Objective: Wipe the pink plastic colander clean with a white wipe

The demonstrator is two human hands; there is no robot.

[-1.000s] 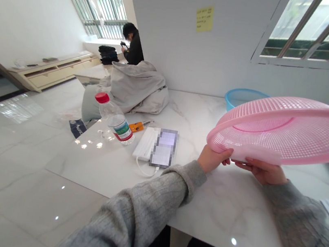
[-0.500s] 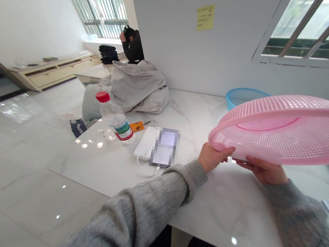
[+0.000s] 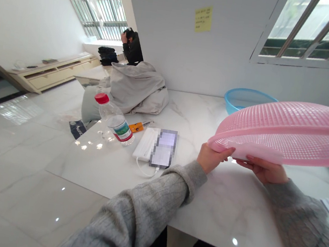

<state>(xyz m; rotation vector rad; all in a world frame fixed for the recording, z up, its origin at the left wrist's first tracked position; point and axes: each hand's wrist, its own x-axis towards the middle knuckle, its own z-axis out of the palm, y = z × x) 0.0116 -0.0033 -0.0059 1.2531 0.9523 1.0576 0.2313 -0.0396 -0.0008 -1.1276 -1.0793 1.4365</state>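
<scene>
Left hand: my left hand (image 3: pixel 212 158) is closed on the rim of a pink plastic colander (image 3: pixel 287 131), fingers wrapped around the edge.
Right hand: my right hand (image 3: pixel 264 171) grips the same rim further right, so the two-handed hold keeps it steady and tilted.
Colander spot: in the air, above the right side of a marble table (image 3: pixel 227 203).
Far right: a blue plastic basin (image 3: pixel 238 99) sits by the wall.
Left of hands: a red-capped water bottle (image 3: pixel 114 123) and what looks like a white power bank (image 3: pixel 146 143), though it's partly hidden by something pixelated.
</scene>
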